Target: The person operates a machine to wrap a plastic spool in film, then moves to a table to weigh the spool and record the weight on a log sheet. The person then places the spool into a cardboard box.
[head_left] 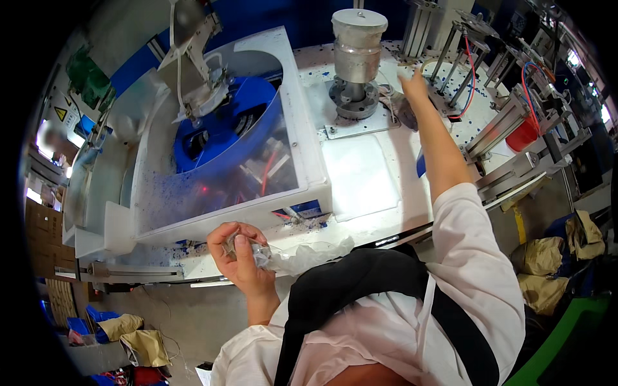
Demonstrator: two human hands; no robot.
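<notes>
My left hand (243, 258) is closed on a crumpled clear plastic bag (293, 257) at the front edge of the white table (412, 183). The bag's loose end trails to the right against my clothing. My right arm stretches far forward. At its end my right hand (414, 88) appears pinched, close to the upright metal rods of a fixture (450, 71); what it holds, if anything, is too small to make out. Left of that hand stands a silver metal cylinder (358, 55) on a dark round flange. A white sheet (360, 175) lies in front of the cylinder's base plate.
A white-framed machine (315, 174) with a blue rotating disc (241, 106) fills the left of the table. Small dark blue bits are scattered around. A red cup-shaped part (523, 134) sits within the metal frame at right. Tan sacks (541, 257) lie on the floor at right.
</notes>
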